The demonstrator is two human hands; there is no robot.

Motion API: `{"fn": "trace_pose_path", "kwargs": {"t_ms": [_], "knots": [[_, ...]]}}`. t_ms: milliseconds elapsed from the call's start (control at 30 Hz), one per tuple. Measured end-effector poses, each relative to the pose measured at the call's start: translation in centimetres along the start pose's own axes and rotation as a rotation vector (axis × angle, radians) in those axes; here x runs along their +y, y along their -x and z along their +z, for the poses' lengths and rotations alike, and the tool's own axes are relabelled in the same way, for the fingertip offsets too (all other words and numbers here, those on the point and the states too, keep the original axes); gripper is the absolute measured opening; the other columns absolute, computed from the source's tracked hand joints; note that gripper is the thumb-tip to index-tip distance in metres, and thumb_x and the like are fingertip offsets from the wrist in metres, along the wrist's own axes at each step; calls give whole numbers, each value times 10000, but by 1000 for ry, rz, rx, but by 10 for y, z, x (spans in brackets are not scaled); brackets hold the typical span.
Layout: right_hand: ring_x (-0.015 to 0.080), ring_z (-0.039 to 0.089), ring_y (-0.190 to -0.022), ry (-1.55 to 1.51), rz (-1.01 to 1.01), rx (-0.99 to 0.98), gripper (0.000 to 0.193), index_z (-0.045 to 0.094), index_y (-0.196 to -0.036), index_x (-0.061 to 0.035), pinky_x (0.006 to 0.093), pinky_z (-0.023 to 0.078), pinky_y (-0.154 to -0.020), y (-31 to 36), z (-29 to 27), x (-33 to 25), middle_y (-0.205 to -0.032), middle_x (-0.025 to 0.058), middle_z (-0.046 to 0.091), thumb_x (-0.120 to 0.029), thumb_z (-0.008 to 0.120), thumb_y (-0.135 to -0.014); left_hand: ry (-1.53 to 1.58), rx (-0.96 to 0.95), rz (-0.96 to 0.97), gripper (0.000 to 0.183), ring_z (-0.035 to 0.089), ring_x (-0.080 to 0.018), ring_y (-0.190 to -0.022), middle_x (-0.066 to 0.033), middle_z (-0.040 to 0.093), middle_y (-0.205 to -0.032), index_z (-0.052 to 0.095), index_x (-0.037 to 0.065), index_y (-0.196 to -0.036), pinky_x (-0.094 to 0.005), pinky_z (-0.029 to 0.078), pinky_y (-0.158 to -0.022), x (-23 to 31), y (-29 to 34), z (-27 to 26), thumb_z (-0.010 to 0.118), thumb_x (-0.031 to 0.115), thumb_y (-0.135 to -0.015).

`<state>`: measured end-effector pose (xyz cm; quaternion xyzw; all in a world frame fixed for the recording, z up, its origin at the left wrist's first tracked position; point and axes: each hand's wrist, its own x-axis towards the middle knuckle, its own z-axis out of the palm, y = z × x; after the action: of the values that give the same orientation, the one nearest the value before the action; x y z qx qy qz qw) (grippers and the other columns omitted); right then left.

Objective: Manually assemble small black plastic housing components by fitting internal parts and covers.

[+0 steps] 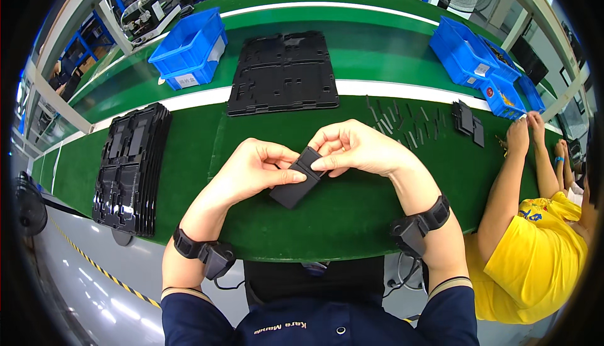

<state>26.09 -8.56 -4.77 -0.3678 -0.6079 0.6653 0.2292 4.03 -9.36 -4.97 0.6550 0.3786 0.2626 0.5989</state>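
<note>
Matt black oblong piece (289,193), pinched by left hand (251,168) and right hand (363,151), fingers curled; blue bins (176,66) bear white labels (187,81).

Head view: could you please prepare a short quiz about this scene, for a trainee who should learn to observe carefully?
1. True or false: the left hand and the right hand both touch the dark piece.

2. What lies scattered on the green table, just beyond the right hand?
A) White cups
B) Thin strips
C) Round coins

3. Complete the sentence: the stack of black trays is on the person's ______ side.

Key: 1. True. 2. B. 3. Left.
</note>
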Motion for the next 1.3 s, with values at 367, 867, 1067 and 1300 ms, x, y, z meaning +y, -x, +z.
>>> {"fn": "trace_pose_path", "kwargs": {"t_ms": [367, 867, 1067, 1300], "knots": [[57, 590, -736, -175, -175, 342, 326, 485, -1101, -112, 193, 507, -655, -13, 2, 17, -732, -37, 574, -94, 646, -818, -1059, 449, 581, 544, 587, -228, -934, -76, 566, -1055, 609, 56, -1067, -315, 505, -760, 4, -2, 13, 805, 191, -578], [56, 580, -765, -26, -273, 249, 257, 531, -1002, -42, 192, 499, -669, -2, 4, 4, -851, 2, 589, -33, 665, -783, -740, 424, 613, 453, 628, -227, -879, -111, 629, -983, 623, 23, -1053, -299, 518, -756, -7, -6, 15, 776, 57, -628], [67, 566, -768, 67, -297, 205, 211, 556, -954, 10, 194, 480, -681, -2, 3, 2, -881, 42, 588, 57, 639, -767, -159, 329, 265, 255, 578, -80, -825, -38, 626, -927, 625, 12, -1058, -239, 482, -692, -7, -8, 6, 648, 109, -824], [18, 518, -687, 240, -270, 202, 189, 577, -898, -3, 164, 421, -594, 5, 3, -6, -773, 1, 585, 41, 667, -738, -106, 122, 124, 166, 604, -95, -727, -48, 657, -798, 662, -16, -933, -236, 481, -613, -5, -8, -4, 607, 114, -846]]}}
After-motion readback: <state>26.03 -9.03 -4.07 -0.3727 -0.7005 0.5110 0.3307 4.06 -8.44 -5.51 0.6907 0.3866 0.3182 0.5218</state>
